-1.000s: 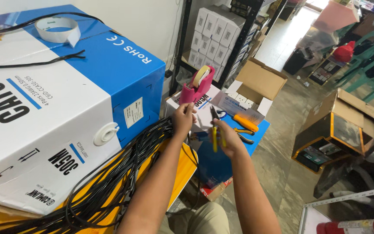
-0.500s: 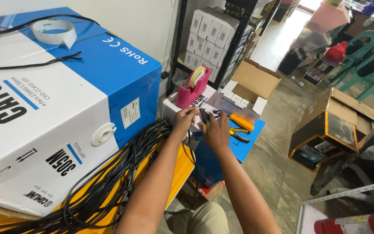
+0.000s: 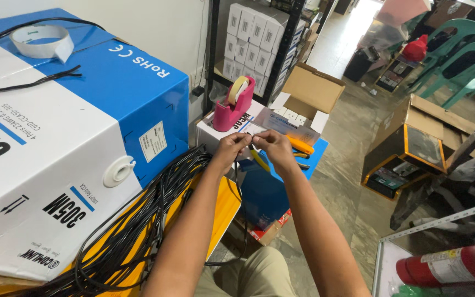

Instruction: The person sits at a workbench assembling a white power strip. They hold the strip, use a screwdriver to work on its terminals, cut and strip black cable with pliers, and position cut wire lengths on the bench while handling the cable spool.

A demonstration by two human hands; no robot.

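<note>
My left hand (image 3: pixel 230 149) and my right hand (image 3: pixel 274 149) meet fingertip to fingertip in front of me, pinching the end of a thin black cable (image 3: pixel 236 190) that hangs down between my forearms. A yellow-handled cutter (image 3: pixel 259 160) is tucked in my right hand, its handle poking out below the fingers. Just beyond the hands a pink tape dispenser (image 3: pixel 234 105) stands on a white box. An orange-handled tool (image 3: pixel 301 146) lies on a blue surface to the right of my hands.
A large blue and white cable carton (image 3: pixel 56 137) fills the left, with a tape roll (image 3: pixel 42 40) on top and a bundle of black cables (image 3: pixel 133 231) below it. Open cardboard boxes (image 3: pixel 413 137), green chairs (image 3: pixel 460 60), a shelf of white boxes (image 3: pixel 254 38) and a red fire extinguisher (image 3: pixel 446 267) surround me.
My hands have come together on the cable end. The yellow-handled cutter, held upright a second ago, is now lowered under my right hand.
</note>
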